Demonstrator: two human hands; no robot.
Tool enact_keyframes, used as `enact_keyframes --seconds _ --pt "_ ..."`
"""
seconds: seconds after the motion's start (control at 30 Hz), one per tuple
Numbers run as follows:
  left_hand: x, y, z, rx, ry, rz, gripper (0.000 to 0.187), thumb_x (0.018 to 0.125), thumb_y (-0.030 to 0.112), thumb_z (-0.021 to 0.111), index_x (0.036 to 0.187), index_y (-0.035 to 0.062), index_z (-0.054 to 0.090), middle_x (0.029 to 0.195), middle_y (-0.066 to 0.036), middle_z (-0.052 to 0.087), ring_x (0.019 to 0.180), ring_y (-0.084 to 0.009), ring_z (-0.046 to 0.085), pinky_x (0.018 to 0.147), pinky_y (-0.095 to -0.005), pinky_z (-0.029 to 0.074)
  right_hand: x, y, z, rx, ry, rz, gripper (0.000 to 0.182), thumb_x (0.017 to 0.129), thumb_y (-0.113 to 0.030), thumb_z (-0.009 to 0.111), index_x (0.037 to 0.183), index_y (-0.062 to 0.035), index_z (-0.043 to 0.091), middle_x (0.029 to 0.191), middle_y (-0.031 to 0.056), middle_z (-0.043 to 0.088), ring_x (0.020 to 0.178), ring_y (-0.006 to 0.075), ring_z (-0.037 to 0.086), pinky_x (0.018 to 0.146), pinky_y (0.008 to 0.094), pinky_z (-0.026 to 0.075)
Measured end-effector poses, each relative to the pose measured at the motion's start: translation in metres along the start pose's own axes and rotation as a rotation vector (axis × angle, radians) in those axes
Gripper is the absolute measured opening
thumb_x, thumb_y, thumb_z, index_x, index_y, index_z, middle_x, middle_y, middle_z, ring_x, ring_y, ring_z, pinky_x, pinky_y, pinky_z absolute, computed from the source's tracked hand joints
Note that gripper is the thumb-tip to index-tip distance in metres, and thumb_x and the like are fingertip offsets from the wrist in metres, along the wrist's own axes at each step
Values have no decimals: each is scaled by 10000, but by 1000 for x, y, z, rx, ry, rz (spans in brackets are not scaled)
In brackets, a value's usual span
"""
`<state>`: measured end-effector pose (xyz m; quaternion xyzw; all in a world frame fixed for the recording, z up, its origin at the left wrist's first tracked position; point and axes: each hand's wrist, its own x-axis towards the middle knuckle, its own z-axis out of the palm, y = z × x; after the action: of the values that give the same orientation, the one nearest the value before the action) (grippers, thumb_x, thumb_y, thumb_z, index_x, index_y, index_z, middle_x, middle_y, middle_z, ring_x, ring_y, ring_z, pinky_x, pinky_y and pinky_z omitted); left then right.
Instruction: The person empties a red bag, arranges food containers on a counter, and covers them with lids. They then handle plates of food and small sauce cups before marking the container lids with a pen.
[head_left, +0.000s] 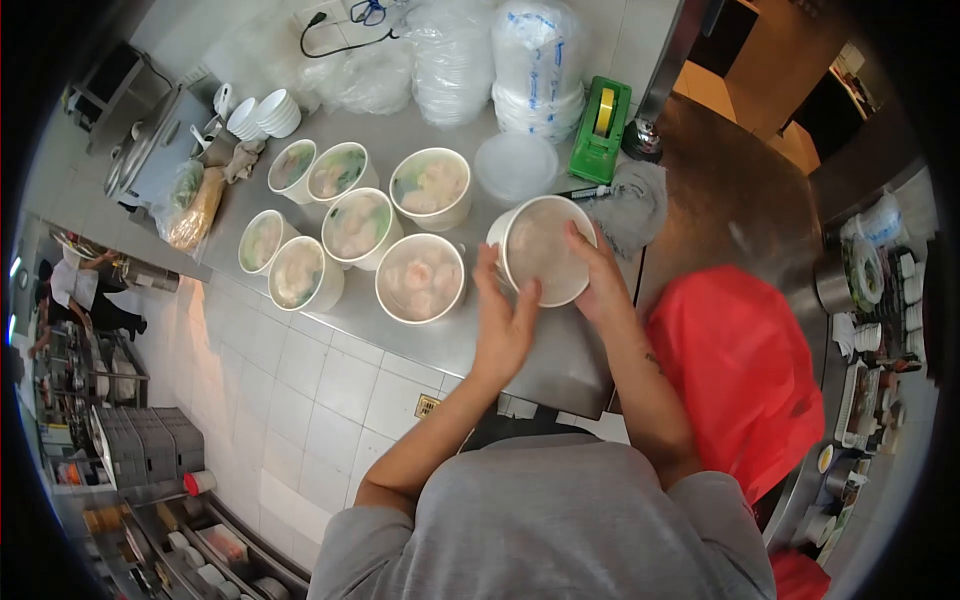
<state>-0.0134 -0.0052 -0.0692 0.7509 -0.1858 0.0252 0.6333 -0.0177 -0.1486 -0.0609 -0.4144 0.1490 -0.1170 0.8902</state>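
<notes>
Between my two hands is a white takeout bowl with a translucent lid over it, tilted a little toward me. My left hand grips its left side, thumb at the lid's lower edge. Around the right side wraps my right hand, its thumb lying on the lid. To the left stand several filled, uncovered bowls; the nearest bowl holds pale round pieces in broth, and another bowl also shows green leaves. Behind my hands lies a stack of translucent lids.
A green tape dispenser, a black marker and a crumpled plastic bag are on the steel counter. Wrapped container stacks line the wall. A red bag sits at my right. Another person is far left.
</notes>
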Motion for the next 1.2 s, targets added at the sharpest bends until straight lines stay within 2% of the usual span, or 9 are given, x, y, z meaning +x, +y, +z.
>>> enact_keyframes --seconds 0.1,0.3,0.43,0.53,0.63,0.73,0.87,1.03,1.2 --pt "32 31 -15 -323 -145 -424 503 877 352 578 1139 -29 381 1062 -233 516 988 -279 533 876 -346 416 -4 -1 -12 -18 50 73 484 854 -295 621 1228 -50 434 1104 75 549 1012 177 544 853 286 439" --pt "80 14 -26 183 -634 -428 689 796 594 552 1116 1 411 872 -222 593 847 -284 594 788 -351 439 -17 26 -58 -125 154 105 615 834 -417 609 1235 -42 331 1145 97 527 1047 206 526 881 316 421" --pt "145 17 1 398 -828 -208 666 826 598 499 1028 -34 559 939 -274 616 928 -362 601 823 -392 440 -32 -8 -46 -892 159 184 693 823 -465 601 1291 1 389 1230 158 513 1133 249 492 962 314 363" --pt "210 -2 69 284 -587 -93 624 819 562 523 914 -44 636 938 -241 631 913 -391 597 844 -411 439 -26 -3 -49 -1863 441 -245 660 841 -454 587 1267 18 413 1203 168 548 1075 269 535 946 338 381" --pt "252 -40 153 500 -428 -50 492 796 443 575 877 -35 660 940 -246 623 972 -389 562 876 -429 421 19 -22 -55 -1251 472 -382 641 870 -494 531 1207 49 474 1005 197 606 993 297 571 865 357 430" --pt "245 -51 185 502 -228 -24 355 757 311 615 816 -35 669 871 -242 609 971 -389 536 865 -453 408 74 -50 -40 -389 319 -92 612 883 -474 524 1185 57 493 1094 198 585 1037 267 557 865 360 435" --pt "178 -28 106 241 -334 129 212 728 178 631 721 -33 612 778 -205 569 839 -371 503 736 -449 390 138 -59 -47 171 316 168 526 892 -385 533 1152 72 503 1169 221 556 1063 253 545 870 377 435" --pt "17 17 -35 -2 -386 88 89 811 48 614 797 -9 548 936 -151 500 880 -297 484 757 -350 407 159 -40 -48 55 429 58 357 839 -224 583 1076 40 539 1033 182 616 875 262 597 789 422 467" --pt "-6 21 -46 -5 -365 -58 71 846 53 584 817 -2 550 951 -83 501 829 -167 507 687 -272 429 175 -28 -56 89 530 44 238 817 -93 565 1021 29 556 984 166 634 826 243 597 719 395 483"
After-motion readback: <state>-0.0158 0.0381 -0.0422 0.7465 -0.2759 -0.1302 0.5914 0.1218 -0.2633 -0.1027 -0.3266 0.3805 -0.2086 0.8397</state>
